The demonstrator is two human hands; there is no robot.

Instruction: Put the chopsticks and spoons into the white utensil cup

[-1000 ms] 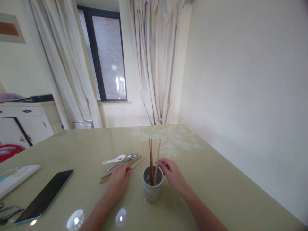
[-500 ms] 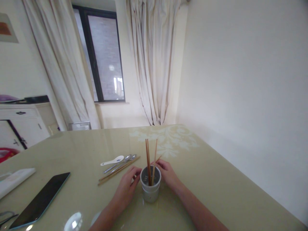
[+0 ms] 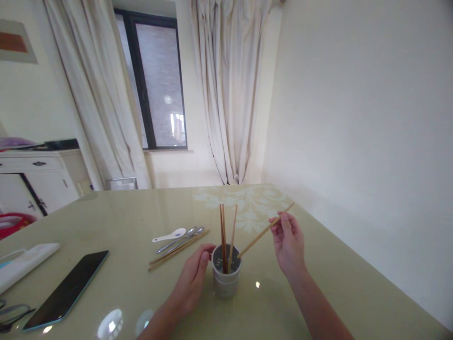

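Note:
A grey-white utensil cup with a perforated bottom stands upright on the table. Several wooden chopsticks lean inside it. My left hand is closed at the cup's left side, its fingers against the wall near the rim and partly hidden. Raised to the right of the cup, my right hand pinches a light wooden chopstick near its upper end. That chopstick slants down to the left, its lower tip at the cup's right rim.
Left of the cup lie a white spoon, metal spoons and loose chopsticks. Farther left are a black-screened device, a white object and dark-framed glasses. A wall borders the table's right side.
My right hand has moved from behind the cup out to the right and up, with a chopstick in its fingers. My left hand stays beside the cup. The view has shifted slightly.

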